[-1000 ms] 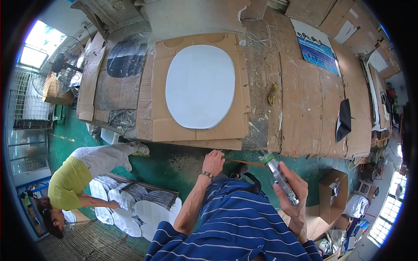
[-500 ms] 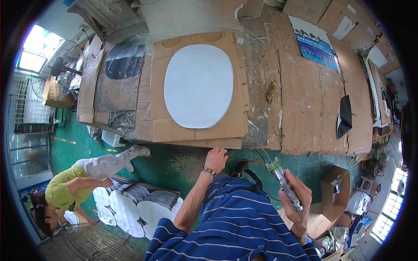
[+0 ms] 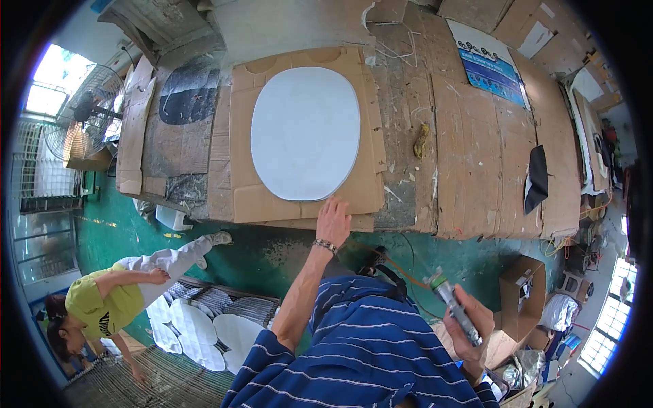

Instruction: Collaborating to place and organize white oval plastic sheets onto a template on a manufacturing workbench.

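A white oval panel (image 3: 305,133) lies flat on a brown cardboard sheet (image 3: 262,209) on the worktable. My left hand (image 3: 333,223), wearing a bracelet, reaches over the sheet's near edge. Its fingers are stretched out, with the tips at the panel's near rim; whether they touch it, I cannot tell. Low at the right, away from the table, my right hand (image 3: 472,319) is wrapped round a silver hand tool with a green end (image 3: 454,306). An orange hose (image 3: 403,272) runs close to that green end; where it joins the tool is unclear.
Worn cardboard (image 3: 469,156) covers the table, with a black piece (image 3: 536,179) at its right. A person in a yellow-green shirt (image 3: 102,299) bends at the left beside several white panels (image 3: 194,325) on a rack. An open carton (image 3: 521,299) stands at the right.
My left hand has moved forward from the table's edge to the oval panel's near rim. My right hand, with the tool, has shifted slightly down and right.
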`<state>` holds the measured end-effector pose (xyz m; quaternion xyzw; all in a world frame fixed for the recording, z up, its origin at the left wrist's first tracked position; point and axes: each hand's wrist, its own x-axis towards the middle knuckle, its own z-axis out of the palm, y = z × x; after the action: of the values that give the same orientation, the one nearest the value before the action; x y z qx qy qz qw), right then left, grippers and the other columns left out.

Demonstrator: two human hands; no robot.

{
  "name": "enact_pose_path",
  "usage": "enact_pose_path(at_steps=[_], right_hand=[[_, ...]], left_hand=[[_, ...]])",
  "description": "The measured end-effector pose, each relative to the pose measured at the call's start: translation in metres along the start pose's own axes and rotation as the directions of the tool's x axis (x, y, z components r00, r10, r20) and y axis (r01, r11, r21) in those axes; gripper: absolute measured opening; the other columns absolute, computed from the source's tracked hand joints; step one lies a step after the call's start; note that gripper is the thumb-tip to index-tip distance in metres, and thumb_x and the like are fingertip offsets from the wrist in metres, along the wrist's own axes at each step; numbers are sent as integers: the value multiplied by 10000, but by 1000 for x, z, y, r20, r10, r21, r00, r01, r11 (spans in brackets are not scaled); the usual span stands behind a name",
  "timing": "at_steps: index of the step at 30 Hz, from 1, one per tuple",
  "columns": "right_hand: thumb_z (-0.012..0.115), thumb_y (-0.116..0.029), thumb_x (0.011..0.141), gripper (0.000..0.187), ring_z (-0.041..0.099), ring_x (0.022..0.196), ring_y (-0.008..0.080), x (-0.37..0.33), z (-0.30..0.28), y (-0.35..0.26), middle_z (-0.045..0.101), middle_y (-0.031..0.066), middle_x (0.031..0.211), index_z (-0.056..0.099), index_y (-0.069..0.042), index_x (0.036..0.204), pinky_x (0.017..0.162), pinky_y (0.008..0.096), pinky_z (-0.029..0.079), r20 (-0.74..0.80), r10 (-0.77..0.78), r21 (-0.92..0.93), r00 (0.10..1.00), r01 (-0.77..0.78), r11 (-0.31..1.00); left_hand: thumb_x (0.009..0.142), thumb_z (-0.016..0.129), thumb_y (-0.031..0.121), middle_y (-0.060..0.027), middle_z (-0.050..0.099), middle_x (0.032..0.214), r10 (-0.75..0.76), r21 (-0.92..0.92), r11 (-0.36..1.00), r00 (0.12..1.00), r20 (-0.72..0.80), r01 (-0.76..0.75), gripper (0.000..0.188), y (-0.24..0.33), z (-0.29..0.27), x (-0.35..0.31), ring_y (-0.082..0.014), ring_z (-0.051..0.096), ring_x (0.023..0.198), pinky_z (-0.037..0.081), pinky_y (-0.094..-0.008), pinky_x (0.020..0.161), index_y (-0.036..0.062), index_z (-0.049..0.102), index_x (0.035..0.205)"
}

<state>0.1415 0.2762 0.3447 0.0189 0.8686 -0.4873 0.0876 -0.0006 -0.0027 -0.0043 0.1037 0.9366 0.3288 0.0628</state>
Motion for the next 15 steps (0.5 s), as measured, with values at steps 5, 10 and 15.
enact_pose_path(at_steps=[5,10,15], right_hand=[[749,-62,898,537,664,807,195,8,3,4,713,146,930,623,80,1400,730,295,524,-113,-38,-12,993,37,999],[746,-72,914,552,679,825,203,9,11,11,716,151,941,603,75,1427,737,308,539,-95,-15,4,995,15,1000],[741,-59,924,547,691,819,211,13,12,9,718,155,948,598,62,1438,739,308,545,-34,27,11,999,-26,1000]], left_hand=[[932,739,308,-187,213,1735,-78,169,982,997,-22,81,834,-13,3,32,-419,168,1607,207,-561,1288,19,344,1608],[947,680,519,-166,126,1768,-88,311,948,996,32,73,1001,-30,11,37,-393,91,1630,125,-563,1310,0,214,1665],[957,645,560,-179,117,1768,-126,341,931,991,-45,134,1006,-51,7,29,-398,91,1630,131,-582,1304,-9,210,1663]])
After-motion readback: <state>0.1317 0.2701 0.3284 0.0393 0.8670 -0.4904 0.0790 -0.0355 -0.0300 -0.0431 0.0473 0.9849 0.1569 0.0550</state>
